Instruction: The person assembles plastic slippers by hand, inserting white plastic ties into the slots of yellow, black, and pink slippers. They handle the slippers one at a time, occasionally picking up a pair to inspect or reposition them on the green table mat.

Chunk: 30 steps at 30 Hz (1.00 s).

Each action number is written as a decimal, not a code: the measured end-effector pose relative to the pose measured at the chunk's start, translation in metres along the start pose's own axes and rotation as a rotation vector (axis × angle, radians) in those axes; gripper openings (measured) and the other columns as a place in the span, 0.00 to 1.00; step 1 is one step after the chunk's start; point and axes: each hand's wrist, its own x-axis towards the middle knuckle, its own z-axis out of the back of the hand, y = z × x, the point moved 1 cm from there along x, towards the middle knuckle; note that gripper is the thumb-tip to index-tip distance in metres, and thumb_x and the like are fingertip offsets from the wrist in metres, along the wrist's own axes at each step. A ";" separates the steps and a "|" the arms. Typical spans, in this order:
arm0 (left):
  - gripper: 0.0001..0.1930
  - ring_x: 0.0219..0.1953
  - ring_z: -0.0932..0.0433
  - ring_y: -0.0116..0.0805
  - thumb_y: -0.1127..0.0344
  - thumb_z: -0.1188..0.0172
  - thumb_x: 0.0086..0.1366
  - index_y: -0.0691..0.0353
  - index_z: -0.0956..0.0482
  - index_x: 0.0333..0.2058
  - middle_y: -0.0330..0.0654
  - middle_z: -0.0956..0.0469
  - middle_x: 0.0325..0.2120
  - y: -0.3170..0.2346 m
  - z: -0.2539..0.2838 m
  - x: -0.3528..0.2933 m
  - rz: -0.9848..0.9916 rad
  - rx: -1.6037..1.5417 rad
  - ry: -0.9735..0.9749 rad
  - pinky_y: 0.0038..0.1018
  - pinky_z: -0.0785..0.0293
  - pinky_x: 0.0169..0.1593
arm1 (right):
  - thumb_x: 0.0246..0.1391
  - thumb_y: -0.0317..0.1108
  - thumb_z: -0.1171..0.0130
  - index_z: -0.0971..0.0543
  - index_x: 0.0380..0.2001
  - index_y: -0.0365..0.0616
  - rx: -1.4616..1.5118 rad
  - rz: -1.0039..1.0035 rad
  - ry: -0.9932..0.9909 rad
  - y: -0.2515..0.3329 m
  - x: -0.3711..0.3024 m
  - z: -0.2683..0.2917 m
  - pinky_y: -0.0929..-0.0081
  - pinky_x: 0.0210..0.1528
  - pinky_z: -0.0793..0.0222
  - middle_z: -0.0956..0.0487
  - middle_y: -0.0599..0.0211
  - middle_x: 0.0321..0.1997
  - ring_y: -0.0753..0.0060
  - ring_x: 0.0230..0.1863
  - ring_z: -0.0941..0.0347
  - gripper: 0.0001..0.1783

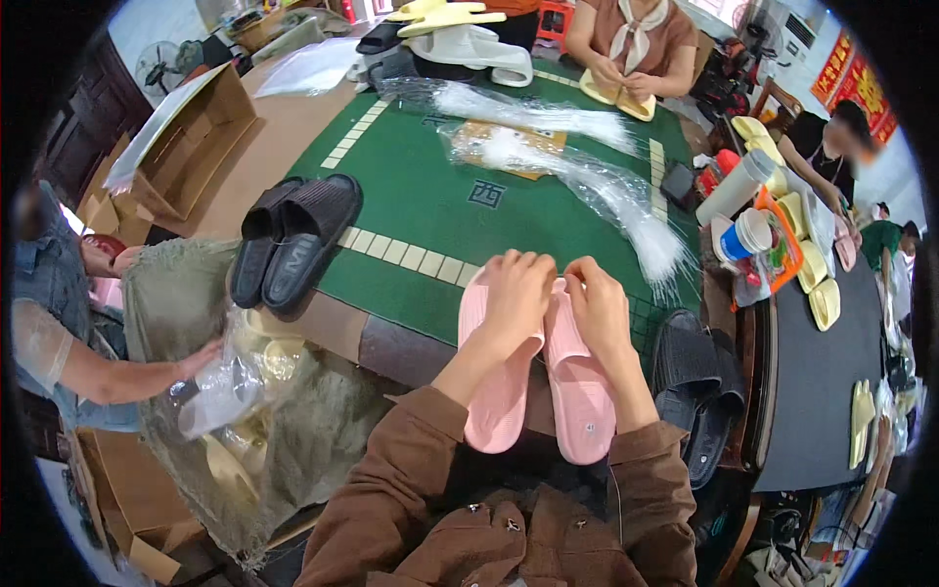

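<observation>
Pink slippers — rounded heels, finely textured footbeds — gripped at toe ends by both hands, at green tabletop edge.

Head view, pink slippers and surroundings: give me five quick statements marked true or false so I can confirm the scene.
1. The left hand and right hand both touch the pink slippers. True.
2. The pair on the table's left is white. False: those are black slippers.
3. White strands lie on the green mat. True.
4. The person at the top handles black slippers. False: that person handles yellow slippers.
5. The cardboard box stands left of the green mat. True.
</observation>
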 end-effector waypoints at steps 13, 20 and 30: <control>0.03 0.38 0.27 0.49 0.73 0.43 0.57 0.61 0.24 0.31 0.46 0.26 0.28 0.000 -0.004 0.000 -0.097 -0.143 -0.103 0.43 0.34 0.45 | 0.56 0.25 0.48 0.21 0.35 0.36 0.091 0.037 0.014 -0.005 -0.003 -0.001 0.63 0.38 0.29 0.20 0.51 0.34 0.51 0.35 0.22 0.07; 0.01 0.37 0.26 0.49 0.73 0.45 0.60 0.61 0.25 0.31 0.46 0.25 0.28 0.003 0.001 -0.001 0.039 -0.161 -0.193 0.42 0.33 0.44 | 0.58 0.26 0.47 0.21 0.34 0.33 0.186 -0.120 -0.013 -0.004 -0.001 0.003 0.71 0.33 0.31 0.21 0.56 0.27 0.68 0.28 0.25 0.08; 0.09 0.39 0.23 0.52 0.68 0.48 0.65 0.64 0.20 0.35 0.51 0.19 0.34 0.005 0.001 0.006 0.096 -0.347 -0.160 0.43 0.29 0.44 | 0.60 0.27 0.46 0.22 0.37 0.33 0.308 -0.147 0.051 -0.015 0.003 0.003 0.78 0.35 0.32 0.20 0.68 0.32 0.81 0.32 0.29 0.08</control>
